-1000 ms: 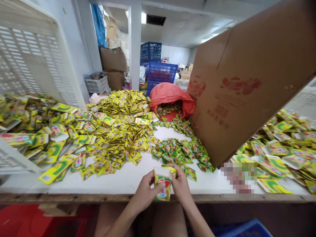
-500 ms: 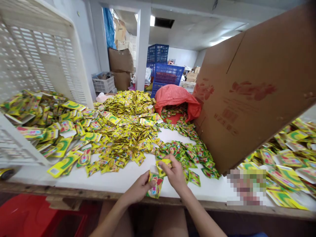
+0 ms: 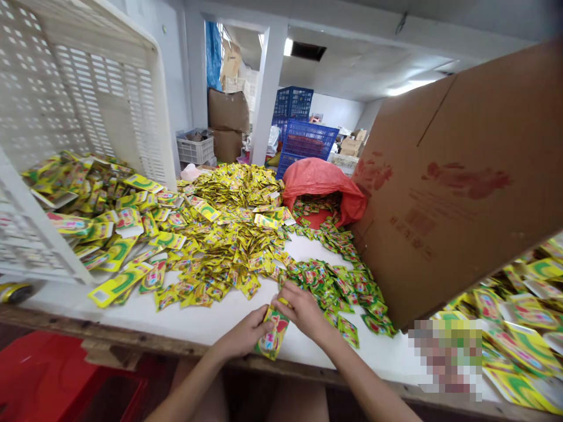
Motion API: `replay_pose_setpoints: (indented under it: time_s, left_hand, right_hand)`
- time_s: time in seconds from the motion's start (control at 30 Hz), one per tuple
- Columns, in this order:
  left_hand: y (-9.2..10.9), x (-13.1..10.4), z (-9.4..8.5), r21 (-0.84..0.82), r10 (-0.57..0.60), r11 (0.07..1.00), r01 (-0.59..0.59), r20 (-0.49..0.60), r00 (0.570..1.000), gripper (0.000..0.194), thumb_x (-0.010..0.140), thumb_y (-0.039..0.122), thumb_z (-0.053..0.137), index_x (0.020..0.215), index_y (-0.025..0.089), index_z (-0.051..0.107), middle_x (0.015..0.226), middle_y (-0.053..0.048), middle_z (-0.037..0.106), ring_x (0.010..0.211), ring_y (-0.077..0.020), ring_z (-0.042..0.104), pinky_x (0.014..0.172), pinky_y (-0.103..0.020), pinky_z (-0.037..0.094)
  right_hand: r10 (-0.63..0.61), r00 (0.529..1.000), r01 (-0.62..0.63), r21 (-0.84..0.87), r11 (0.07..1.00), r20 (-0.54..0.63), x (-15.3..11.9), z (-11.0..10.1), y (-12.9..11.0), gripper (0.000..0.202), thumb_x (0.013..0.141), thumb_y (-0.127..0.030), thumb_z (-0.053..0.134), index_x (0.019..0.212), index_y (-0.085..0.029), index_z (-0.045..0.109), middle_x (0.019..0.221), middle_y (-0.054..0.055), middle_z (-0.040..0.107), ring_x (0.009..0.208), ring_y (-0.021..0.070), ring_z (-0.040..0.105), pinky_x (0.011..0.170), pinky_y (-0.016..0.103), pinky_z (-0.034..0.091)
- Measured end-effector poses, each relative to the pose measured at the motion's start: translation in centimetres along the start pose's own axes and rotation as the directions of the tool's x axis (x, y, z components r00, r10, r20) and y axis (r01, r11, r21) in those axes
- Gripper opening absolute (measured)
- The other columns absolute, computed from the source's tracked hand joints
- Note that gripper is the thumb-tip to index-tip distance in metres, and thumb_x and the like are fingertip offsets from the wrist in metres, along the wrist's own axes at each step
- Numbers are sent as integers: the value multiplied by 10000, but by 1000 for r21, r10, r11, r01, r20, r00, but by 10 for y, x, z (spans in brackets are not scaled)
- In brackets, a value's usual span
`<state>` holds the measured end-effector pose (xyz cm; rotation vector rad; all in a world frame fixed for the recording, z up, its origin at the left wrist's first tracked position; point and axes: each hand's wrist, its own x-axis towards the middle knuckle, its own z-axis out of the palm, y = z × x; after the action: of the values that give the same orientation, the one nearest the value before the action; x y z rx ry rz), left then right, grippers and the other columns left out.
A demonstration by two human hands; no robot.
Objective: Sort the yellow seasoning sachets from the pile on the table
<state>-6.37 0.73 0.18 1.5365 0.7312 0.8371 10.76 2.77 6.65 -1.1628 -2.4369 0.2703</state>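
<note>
My left hand [image 3: 247, 333] grips a small printed card box [image 3: 273, 339] with red fruit and green on its face, upright and tilted above the table's front edge. At the box's top end, my right hand [image 3: 304, 309] is closed with its fingertips round a yellow sachet [image 3: 282, 302], mostly hidden. How far the sachet sits inside the box, I cannot tell. Just beyond my hands lie a heap of green sachets [image 3: 328, 284] and, to the left, a large heap of yellow sachets [image 3: 233, 234].
A white crate [image 3: 169, 135] on its side at left spills small card boxes. A red sack [image 3: 316, 176] of green sachets lies at the back. On the right leans a big brown carton [image 3: 440, 176], with more small boxes [image 3: 523, 316] beyond. A red stool [image 3: 48, 375] stands below left.
The yellow sachet, plainly visible in my right hand before, has come down to the box's top end and is now mostly hidden. The camera view has shifted slightly.
</note>
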Motion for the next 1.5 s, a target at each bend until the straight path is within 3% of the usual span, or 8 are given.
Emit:
replay_pose_setpoints:
  time_s: [0.13, 0.27, 0.43, 0.6, 0.83, 1.17, 1.4, 1.5]
  left_hand:
    - [-1, 4, 2, 27, 33, 999, -32, -41, 999, 285, 825, 321, 465, 1052, 164, 538, 996, -44, 587, 988, -213, 493, 898, -319, 368]
    - [-6, 5, -1, 29, 20, 999, -15, -175, 984, 282, 819, 346, 473, 1040, 174, 504, 975, -36, 568, 957, -200, 487, 868, -299, 382]
    - [-12, -1, 0, 33, 7, 999, -3, -144, 990, 226, 812, 346, 488, 942, 164, 518, 885, -24, 553, 882, -184, 496, 807, -269, 405]
    - [-13, -8, 3, -21, 13, 1000, -16, -159, 987, 224, 818, 318, 482, 975, 160, 500, 940, -34, 553, 935, -191, 488, 851, -297, 392]
    - [-10, -12, 3, -87, -4, 996, -12, -180, 984, 201, 806, 313, 500, 947, 170, 485, 916, -29, 558, 917, -189, 504, 832, -298, 409]
    - [-15, -18, -1, -183, 1, 982, -48, -252, 968, 305, 801, 296, 516, 1062, 206, 386, 867, -13, 561, 840, -157, 540, 775, -280, 418]
    - [-7, -25, 2, -95, 34, 993, -66, -308, 951, 302, 822, 216, 469, 1104, 228, 363, 830, -3, 563, 792, -149, 564, 718, -254, 427]
    - [-3, -27, -3, 30, 36, 999, -28, -276, 960, 236, 818, 220, 460, 1055, 209, 464, 886, -21, 588, 809, -160, 567, 728, -255, 431]
  right_hand:
    - [3, 998, -5, 18, 1000, 62, 5, -7, -8, 106, 837, -269, 508, 838, -201, 590, 841, 29, 544, 787, 161, 540, 695, 246, 403]
    - [141, 989, -131, 222, 966, -32, 4, -3, -12, 435, 738, -158, 602, 1141, -213, 448, 993, 54, 567, 921, 190, 539, 785, 285, 413]
    - [222, 974, -208, 214, 954, -43, -3, 11, -16, 180, 741, -94, 556, 879, -210, 553, 822, 21, 609, 804, 188, 558, 719, 281, 415]
    - [211, 967, -173, 240, 955, -141, -8, 20, -20, 290, 749, -109, 570, 1013, -214, 508, 918, 41, 566, 890, 197, 522, 775, 299, 410]
    - [270, 911, -256, 87, 963, -311, -9, 34, -22, 56, 780, -211, 575, 817, -210, 532, 859, 38, 534, 861, 231, 459, 764, 366, 354]
    - [146, 978, -123, 154, 980, -150, -20, 46, -25, 157, 832, -238, 502, 740, -235, 629, 1155, 32, 502, 1132, 253, 359, 916, 425, 292]
    - [471, 829, -228, 587, 777, -302, -49, 66, -20, 248, 809, -311, 532, 1027, -192, 517, 953, 66, 586, 906, 194, 551, 809, 315, 448]
    - [485, 838, -217, 663, 717, -249, -50, 73, -22, 222, 818, -307, 517, 1001, -187, 553, 929, 58, 613, 864, 188, 575, 780, 293, 462]
